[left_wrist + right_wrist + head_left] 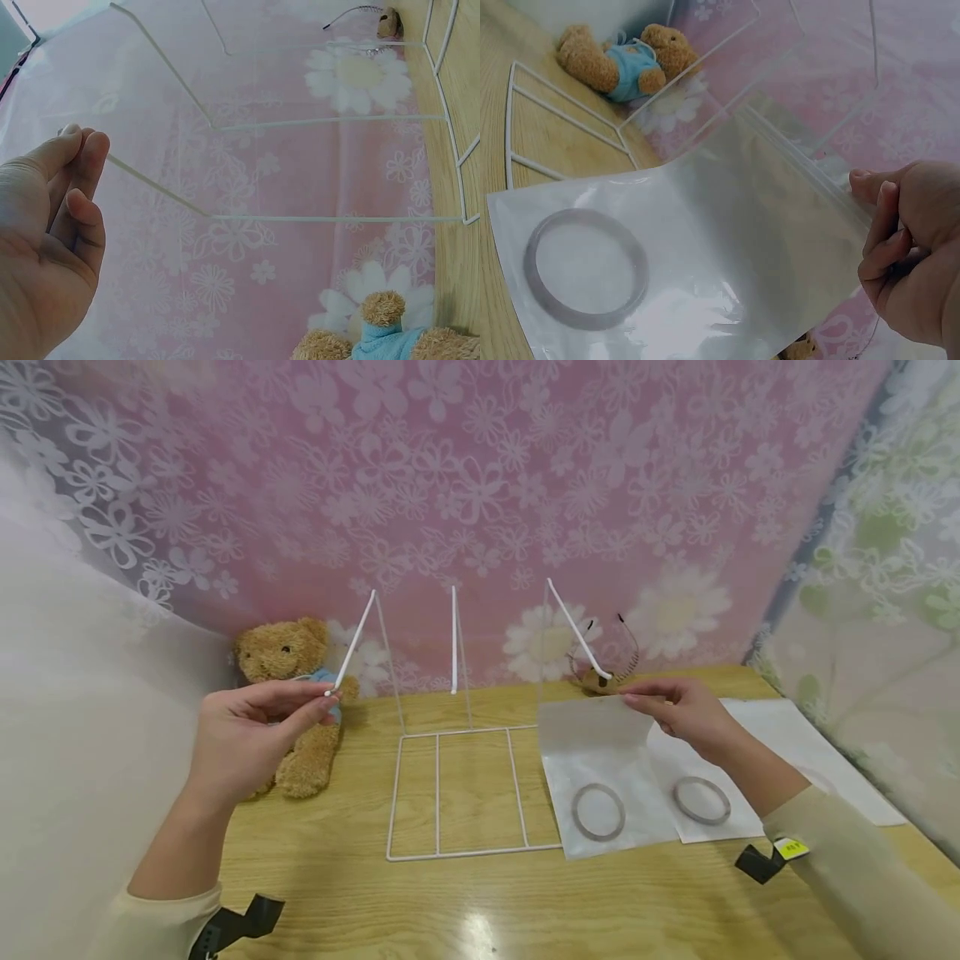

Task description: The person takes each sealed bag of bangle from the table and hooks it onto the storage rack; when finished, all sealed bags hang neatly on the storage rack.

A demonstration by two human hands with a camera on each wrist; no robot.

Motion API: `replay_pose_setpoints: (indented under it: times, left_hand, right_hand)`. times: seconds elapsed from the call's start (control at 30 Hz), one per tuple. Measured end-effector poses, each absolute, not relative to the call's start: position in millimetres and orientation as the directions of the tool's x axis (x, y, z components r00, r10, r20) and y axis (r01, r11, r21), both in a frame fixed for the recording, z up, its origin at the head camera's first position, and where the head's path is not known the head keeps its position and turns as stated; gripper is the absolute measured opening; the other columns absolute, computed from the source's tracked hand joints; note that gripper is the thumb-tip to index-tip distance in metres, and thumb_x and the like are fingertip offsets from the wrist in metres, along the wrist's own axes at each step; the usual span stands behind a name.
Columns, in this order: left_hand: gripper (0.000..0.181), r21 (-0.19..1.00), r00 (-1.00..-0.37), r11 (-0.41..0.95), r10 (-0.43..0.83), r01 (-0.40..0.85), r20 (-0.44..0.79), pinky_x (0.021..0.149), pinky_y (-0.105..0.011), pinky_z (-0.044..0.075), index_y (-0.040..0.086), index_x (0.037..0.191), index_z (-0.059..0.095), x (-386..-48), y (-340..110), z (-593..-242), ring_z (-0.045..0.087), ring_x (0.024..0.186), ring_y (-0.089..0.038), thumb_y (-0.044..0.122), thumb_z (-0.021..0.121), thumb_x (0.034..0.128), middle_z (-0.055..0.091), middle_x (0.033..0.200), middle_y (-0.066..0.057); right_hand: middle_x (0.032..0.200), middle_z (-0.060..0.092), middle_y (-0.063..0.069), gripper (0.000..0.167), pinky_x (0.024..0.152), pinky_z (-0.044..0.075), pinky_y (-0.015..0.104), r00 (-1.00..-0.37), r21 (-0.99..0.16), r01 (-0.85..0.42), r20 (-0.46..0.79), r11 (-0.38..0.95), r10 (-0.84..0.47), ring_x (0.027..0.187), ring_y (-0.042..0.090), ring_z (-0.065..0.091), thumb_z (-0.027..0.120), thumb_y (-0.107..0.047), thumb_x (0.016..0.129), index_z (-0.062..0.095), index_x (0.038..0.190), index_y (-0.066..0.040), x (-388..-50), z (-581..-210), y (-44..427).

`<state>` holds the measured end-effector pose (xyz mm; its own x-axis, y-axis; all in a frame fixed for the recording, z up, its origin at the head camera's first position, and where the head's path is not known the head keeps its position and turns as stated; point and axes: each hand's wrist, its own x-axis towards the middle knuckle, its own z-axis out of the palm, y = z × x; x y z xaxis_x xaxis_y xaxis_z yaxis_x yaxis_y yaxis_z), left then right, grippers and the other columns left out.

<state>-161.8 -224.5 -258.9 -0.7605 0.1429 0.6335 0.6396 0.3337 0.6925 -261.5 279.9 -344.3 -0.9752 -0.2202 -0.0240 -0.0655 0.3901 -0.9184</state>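
Note:
A white wire rack (487,853) stands on the table with three slanted prongs at its back. My left hand (251,735) pinches the tip of the left prong between thumb and fingers. In my right hand (686,718) is the top edge of a clear zip bag (592,731), pinched near its corner. The bag hangs before the rack's right side, its lower part over white backing, with a greyish bangle (531,270) inside. The right prong (573,628) ends just above the bag's top edge. Whether they touch, I cannot tell.
Right of the held bag lie more white bags (738,814), one with a second bangle (677,793). A brown teddy bear (273,652) in blue sits at the back left. Behind the bag stands a headband (636,652). Flowered pink cloth (480,460) covers the wall behind.

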Motion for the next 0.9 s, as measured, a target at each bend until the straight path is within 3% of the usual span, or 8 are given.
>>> replay_pose_setpoints:
  times: [0.07, 0.2, 0.3, 0.43, 0.53, 0.77, 0.9]
  left_hand:
    - [0.016, 0.697, -0.764, 0.328, 0.15, 0.638, 0.628, 0.062, -0.014, 0.06, -0.009, 0.102, 0.075, -163, -224, -259, 0.075, 0.072, -0.008, -0.008, 0.072, 0.0862, 0.078, 0.084, 0.011]
    - [0.016, 0.69, -0.758, 0.326, 0.162, 0.646, 0.632, 0.065, -0.015, 0.061, -0.011, 0.102, 0.074, -165, -223, -258, 0.075, 0.072, -0.008, -0.009, 0.072, 0.0861, 0.078, 0.085, 0.008]
    - [0.016, 0.681, -0.748, 0.326, 0.161, 0.656, 0.644, 0.063, -0.014, 0.06, -0.011, 0.101, 0.074, -165, -222, -258, 0.074, 0.072, -0.007, -0.009, 0.072, 0.0856, 0.078, 0.084, 0.008]
    - [0.016, 0.671, -0.734, 0.311, 0.163, 0.673, 0.66, 0.04, -0.014, 0.041, -0.009, 0.101, 0.075, -165, -222, -262, 0.074, 0.071, -0.007, -0.011, 0.071, 0.0854, 0.078, 0.084, 0.011]
    - [0.016, 0.672, -0.726, 0.285, 0.168, 0.684, 0.667, 0.036, -0.023, 0.03, -0.01, 0.101, 0.074, -166, -222, -264, 0.074, 0.071, -0.007, -0.013, 0.07, 0.0857, 0.078, 0.086, 0.01]
    - [0.015, 0.69, -0.734, 0.258, 0.155, 0.676, 0.661, 0.052, -0.011, 0.052, -0.011, 0.101, 0.074, -167, -225, -264, 0.074, 0.072, -0.007, -0.012, 0.069, 0.0867, 0.078, 0.086, 0.007]
    - [0.015, 0.688, -0.727, 0.239, 0.161, 0.685, 0.668, 0.063, -0.013, 0.059, -0.012, 0.101, 0.073, -167, -224, -264, 0.074, 0.072, -0.007, -0.013, 0.068, 0.0869, 0.079, 0.086, 0.006]
  right_hand:
    - [0.076, 0.051, -0.015, 0.043, 0.046, 0.029, 0.03, -0.977, -0.922, -0.053, -0.031, 0.384, -0.211, 0.052, 0.008, 0.028, 0.067, -0.037, 0.096, 0.067, 0.127, -0.006, -255, -341, 283]
    - [0.095, 0.061, -0.018, 0.036, 0.048, 0.032, 0.028, -0.985, -0.924, -0.044, -0.024, 0.38, -0.173, 0.055, 0.007, 0.032, 0.067, -0.035, 0.097, 0.07, 0.124, -0.011, -242, -331, 288]
    - [0.098, 0.064, -0.021, 0.028, 0.048, 0.031, 0.03, -0.989, -0.928, -0.079, 0.029, 0.364, -0.143, 0.056, 0.008, 0.033, 0.068, -0.029, 0.097, 0.074, 0.119, -0.014, -231, -323, 289]
    - [0.104, 0.067, -0.022, 0.024, 0.046, 0.028, 0.035, -0.984, -0.925, -0.153, 0.111, 0.349, -0.139, 0.055, 0.011, 0.034, 0.068, -0.022, 0.097, 0.075, 0.117, -0.012, -215, -313, 292]
    - [0.106, 0.067, -0.021, 0.023, 0.046, 0.025, 0.038, -0.976, -0.92, -0.196, 0.15, 0.339, -0.159, 0.052, 0.013, 0.031, 0.066, -0.017, 0.098, 0.074, 0.118, -0.009, -206, -307, 295]
    - [0.104, 0.067, -0.015, 0.021, 0.05, 0.019, 0.039, -0.962, -0.946, -0.236, 0.193, 0.224, -0.195, 0.055, 0.014, 0.032, 0.065, -0.004, 0.096, 0.077, 0.113, -0.01, -188, -291, 294]
    - [0.099, 0.07, -0.012, 0.022, 0.053, 0.016, 0.04, -0.956, -0.96, -0.247, 0.219, 0.132, -0.193, 0.054, 0.017, 0.029, 0.065, 0.003, 0.094, 0.078, 0.109, -0.007, -176, -282, 290]
